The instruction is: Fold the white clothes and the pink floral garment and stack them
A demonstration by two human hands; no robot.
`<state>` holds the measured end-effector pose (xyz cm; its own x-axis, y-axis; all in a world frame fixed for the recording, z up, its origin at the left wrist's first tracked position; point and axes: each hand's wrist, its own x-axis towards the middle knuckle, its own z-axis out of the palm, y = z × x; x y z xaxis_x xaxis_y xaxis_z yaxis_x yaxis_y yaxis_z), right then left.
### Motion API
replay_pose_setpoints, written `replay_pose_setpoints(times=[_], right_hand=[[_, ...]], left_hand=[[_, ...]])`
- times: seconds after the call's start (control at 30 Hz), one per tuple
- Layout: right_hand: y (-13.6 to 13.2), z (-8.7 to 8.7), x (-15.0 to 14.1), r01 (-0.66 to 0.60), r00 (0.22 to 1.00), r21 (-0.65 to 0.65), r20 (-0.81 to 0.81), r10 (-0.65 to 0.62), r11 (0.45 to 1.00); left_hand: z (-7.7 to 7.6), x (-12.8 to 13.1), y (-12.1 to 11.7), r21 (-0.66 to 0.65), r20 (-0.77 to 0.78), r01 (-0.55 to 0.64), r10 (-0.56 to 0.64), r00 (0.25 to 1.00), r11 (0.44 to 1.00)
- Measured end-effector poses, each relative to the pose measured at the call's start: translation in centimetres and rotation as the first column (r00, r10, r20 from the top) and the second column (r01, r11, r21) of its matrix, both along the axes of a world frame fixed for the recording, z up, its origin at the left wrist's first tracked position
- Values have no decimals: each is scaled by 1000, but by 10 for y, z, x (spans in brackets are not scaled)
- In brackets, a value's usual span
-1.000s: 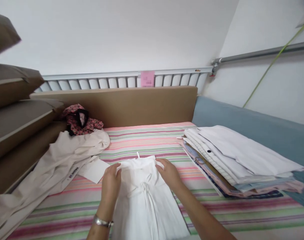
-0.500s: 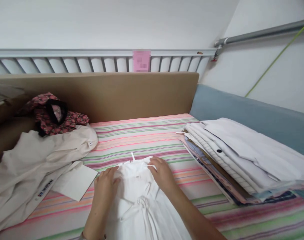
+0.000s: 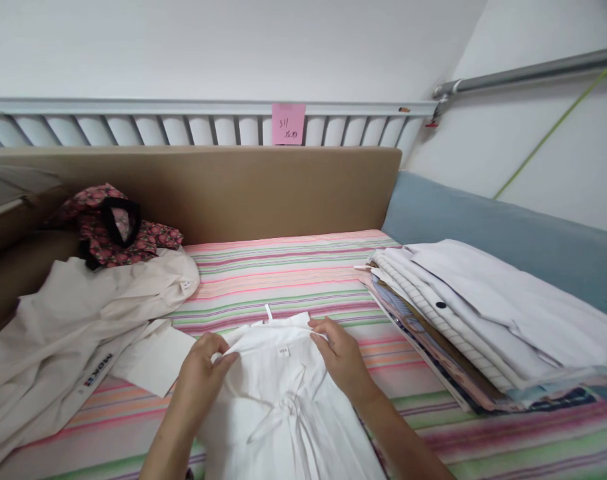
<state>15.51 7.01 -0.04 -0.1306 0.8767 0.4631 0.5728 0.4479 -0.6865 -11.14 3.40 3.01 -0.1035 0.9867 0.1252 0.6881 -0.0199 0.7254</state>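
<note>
A white garment (image 3: 263, 393) lies in front of me on a striped sheet (image 3: 278, 280), its collar end away from me. A small label shows inside the neckline, and a fabric tie is knotted in the middle. My left hand (image 3: 206, 363) pinches the garment's upper left edge between thumb and fingers. At the upper right edge, my right hand (image 3: 340, 353) is closed on the cloth in the same way. The lower part of the garment runs out of the picture at the bottom.
On the right stands a stack of folded clothes (image 3: 463, 313) by a blue padded side (image 3: 508, 220). To the left lie a rumpled off-white garment (image 3: 108, 293), a floral garment (image 3: 123, 233) and a white card (image 3: 158, 353). A brown padded board (image 3: 283, 193) closes the back.
My left hand has shifted slightly and now pinches the garment's edge. The neckline is spread wider, and its label has come into sight. The view has moved a little.
</note>
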Motion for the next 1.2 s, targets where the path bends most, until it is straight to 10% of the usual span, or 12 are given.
replay_pose_setpoints(times=[0.57,1.03,1.2], right_hand=[[6,3,-8,60,946,-87,324,-29,994],[26,19,-37,182,733,-275,678,56,944],[37,14,-22,76,904,-252,426,39,965]], left_hand=[[-9,3,8,-100,-58,-84,78,995,991],[-17,17,8,-105,-141,-223,207,968,969],[-17,7,5,121,-100,-322,334,937,939]])
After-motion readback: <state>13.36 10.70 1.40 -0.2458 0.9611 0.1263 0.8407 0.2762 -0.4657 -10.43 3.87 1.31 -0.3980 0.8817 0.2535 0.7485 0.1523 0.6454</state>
